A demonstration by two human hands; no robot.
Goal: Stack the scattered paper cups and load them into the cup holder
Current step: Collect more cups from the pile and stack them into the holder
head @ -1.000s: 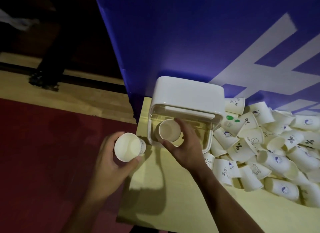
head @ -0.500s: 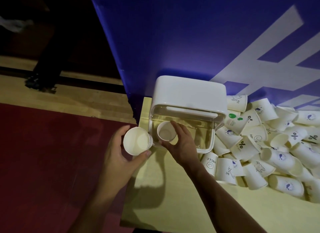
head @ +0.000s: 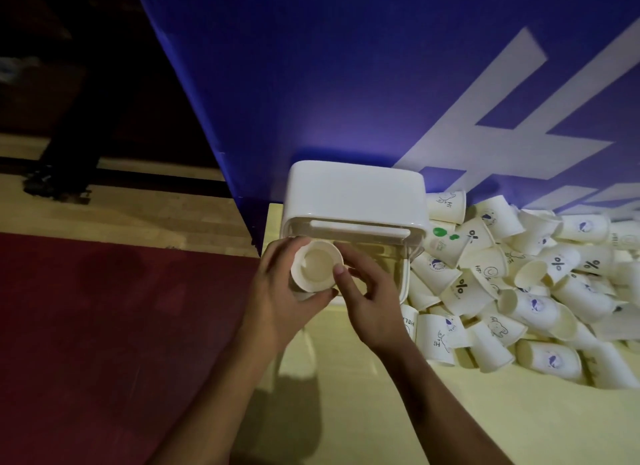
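Both hands meet on one cup (head: 317, 270) at the front left corner of the cup holder (head: 353, 194). The left hand (head: 277, 291) wraps the cup from the side away from the holder's middle, fingers curled over the far rim and thumb tucked under the near edge. The right hand (head: 370, 291) closes in from the holder's middle, its fingers bent and one fingertip pressed on the rim. A sliver of a second rim seems to show just below the cup; whether another cup sits nested under it I cannot tell.

The cup's mouth faces up toward the camera, so its long axis runs down and away into the holder's clear front. It is not plain whether the base is already inside or only against the wall. Judging by this, the coming move is a short push along that axis, with neither hand needing to reach — the left carries, the right steadies.

The heap of cups (head: 519, 284) lies on the surface (head: 363, 395) off the holder's right end, touching it and nearer the right hand, so the next pick likely falls to that hand.
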